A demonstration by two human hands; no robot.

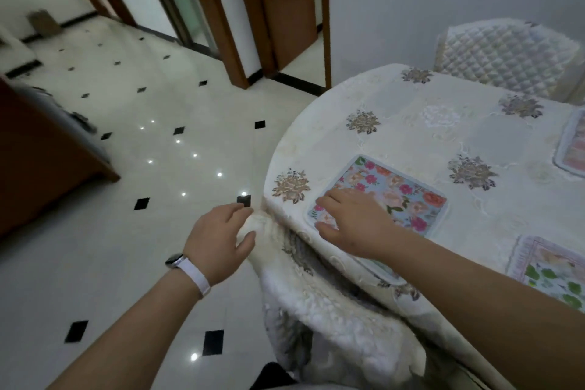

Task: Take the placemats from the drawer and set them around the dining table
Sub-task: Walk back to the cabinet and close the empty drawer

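Under the right hand [354, 222] lay the mat [408, 196], a floral one, with the fingers spread straight and pressed flat on its left end, gripping nothing. The rest of it reached away to the right of the knuckles. Its long axis seemed to run along the bench's [411, 123] rim, roughly in line with that forearm, so any squaring-up would likely be a slide along the rim, and the right hand was the one placed to do it. The left hand [218, 237] was off the bench, just left of the right, thumb and fingers curved about a bunched fold of cloth [253, 225] at the rim. Whether it truly gripped the fold could not be told. Two more mats lay to the right of the right hand: a green one [554, 272] near its forearm and a pink one [573, 146] farther off. Beyond stood a quilted chair [506, 54], and left of both hands spread glossy tiled floor [142, 168].
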